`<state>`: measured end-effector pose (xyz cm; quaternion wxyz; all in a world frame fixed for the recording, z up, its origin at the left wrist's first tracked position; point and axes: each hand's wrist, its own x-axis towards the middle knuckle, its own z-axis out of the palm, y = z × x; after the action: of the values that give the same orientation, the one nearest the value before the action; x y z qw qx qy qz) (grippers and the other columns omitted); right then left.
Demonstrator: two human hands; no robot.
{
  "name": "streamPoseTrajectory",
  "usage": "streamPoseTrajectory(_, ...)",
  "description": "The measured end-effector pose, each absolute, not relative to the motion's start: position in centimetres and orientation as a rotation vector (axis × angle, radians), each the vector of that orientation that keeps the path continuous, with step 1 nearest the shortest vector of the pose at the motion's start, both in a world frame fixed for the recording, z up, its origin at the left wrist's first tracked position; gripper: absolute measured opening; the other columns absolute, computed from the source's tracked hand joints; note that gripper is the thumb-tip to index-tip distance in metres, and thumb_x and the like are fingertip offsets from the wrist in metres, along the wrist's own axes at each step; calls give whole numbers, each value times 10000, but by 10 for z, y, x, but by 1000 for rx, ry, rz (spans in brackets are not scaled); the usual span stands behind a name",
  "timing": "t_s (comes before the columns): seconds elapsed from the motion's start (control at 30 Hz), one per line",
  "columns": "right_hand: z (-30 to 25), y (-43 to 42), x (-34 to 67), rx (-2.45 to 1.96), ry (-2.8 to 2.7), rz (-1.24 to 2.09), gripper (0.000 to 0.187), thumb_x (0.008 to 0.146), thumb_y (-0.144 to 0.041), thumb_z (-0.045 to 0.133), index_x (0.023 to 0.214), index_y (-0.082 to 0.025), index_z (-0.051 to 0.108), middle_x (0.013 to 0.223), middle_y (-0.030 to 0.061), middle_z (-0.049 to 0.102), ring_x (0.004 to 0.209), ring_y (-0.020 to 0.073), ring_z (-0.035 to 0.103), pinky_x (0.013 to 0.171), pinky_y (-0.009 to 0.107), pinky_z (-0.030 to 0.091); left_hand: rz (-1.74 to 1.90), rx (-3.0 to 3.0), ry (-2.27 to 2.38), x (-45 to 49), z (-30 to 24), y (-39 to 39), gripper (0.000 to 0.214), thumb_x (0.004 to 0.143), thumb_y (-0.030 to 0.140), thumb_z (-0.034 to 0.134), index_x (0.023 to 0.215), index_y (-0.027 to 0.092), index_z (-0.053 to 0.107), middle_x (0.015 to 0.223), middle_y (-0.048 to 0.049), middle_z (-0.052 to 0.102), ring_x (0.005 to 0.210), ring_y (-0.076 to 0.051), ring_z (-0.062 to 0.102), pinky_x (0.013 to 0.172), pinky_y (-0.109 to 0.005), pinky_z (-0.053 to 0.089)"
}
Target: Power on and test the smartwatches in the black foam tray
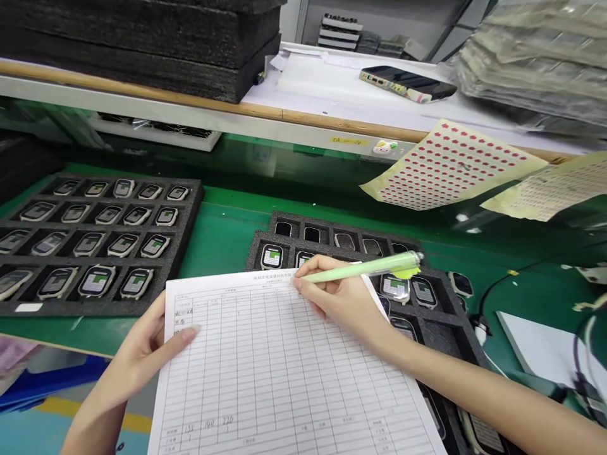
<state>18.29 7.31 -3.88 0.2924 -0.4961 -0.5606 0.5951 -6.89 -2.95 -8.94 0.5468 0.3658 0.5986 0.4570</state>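
Note:
A white printed form sheet [279, 373] with a ruled table lies in front of me, over a black foam tray. My right hand [334, 291] is closed on a light green pen [365, 268], its tip touching the top of the sheet. My left hand [149, 344] grips the sheet's left edge, thumb on top of the paper. A few handwritten entries show at the sheet's left and bottom.
A black foam tray [190, 208] of several smartwatches lies at left on the green bench. Another tray [441, 316] of watches sits under the sheet. Sticker sheets [450, 167] hang from the shelf edge. Stacked black foam [142, 38] rests on the shelf; cables [488, 303] at right.

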Motion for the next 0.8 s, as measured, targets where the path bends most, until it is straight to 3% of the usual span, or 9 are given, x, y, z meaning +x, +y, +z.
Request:
streamPoseTrajectory(0.33, -56, 74, 181, -1340, -1513, 1510, 172, 772, -254, 637, 668, -187, 517, 585, -35, 495, 508, 103, 415, 440, 224, 290, 1079, 855, 1395, -68, -91, -30, 438, 752, 340, 709, 1134, 237, 522, 938, -41, 719, 706, -206, 671, 492, -209, 523)
streamPoseTrajectory(0.63, -61, 74, 182, -1339, -1657, 1375, 163, 761, -272, 631, 642, -201, 545, 635, 15, 545, 571, 155, 466, 471, 262, 319, 1100, 884, 1260, -70, -88, -23, 409, 804, 253, 665, 1180, 219, 507, 1043, -62, 702, 827, -204, 678, 663, -233, 548)
streamPoseTrajectory(0.8, -58, 76, 178, -1287, -1669, 1377, 135, 787, -287, 638, 695, -216, 569, 624, 8, 534, 533, 145, 444, 438, 252, 308, 1151, 873, 1210, -71, -89, -20, 405, 825, 244, 632, 1197, 188, 481, 1005, -80, 702, 772, -192, 676, 591, -214, 528)
